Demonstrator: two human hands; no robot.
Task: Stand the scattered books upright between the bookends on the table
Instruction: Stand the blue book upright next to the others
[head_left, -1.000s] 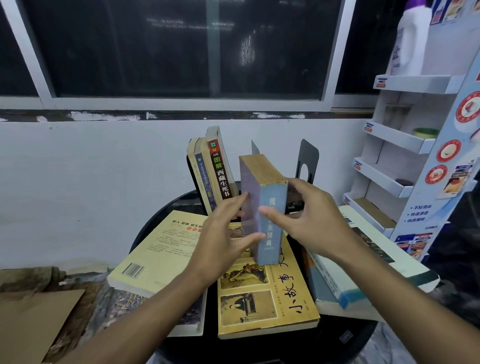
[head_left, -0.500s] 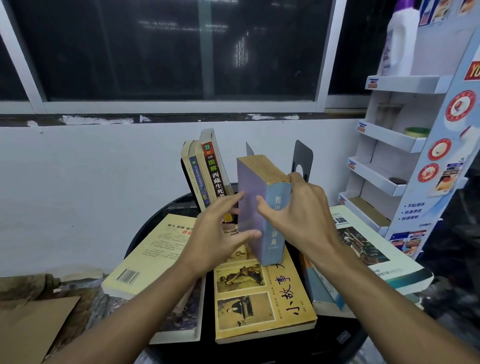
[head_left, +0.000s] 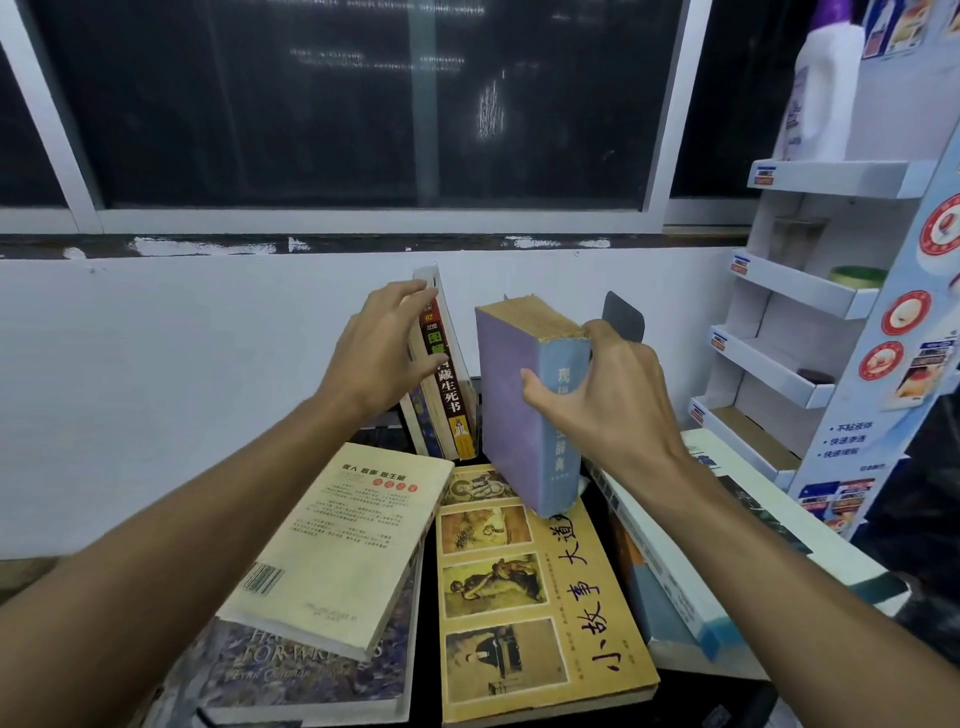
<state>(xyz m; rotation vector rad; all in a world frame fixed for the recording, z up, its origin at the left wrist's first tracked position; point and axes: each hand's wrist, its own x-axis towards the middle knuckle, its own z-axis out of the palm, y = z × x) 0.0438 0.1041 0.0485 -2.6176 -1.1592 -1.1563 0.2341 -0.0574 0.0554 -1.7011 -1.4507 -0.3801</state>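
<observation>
Standing the thick book (head_left: 519, 400): right hand (head_left: 608, 389) grips its spine, left hand (head_left: 382, 353), grip wide, props leaning books (head_left: 448, 395); next, probably slide it alongside.

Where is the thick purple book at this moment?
The purple book is held upright at the centre of the head view by the right hand, between the leaning books on its left and the dark bookend on its right.

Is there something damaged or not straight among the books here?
Yes. The thick blue book gripped by the right hand has a frayed, worn top edge on its spine. The standing books touched by the left hand lean to the left instead of standing upright.
</observation>
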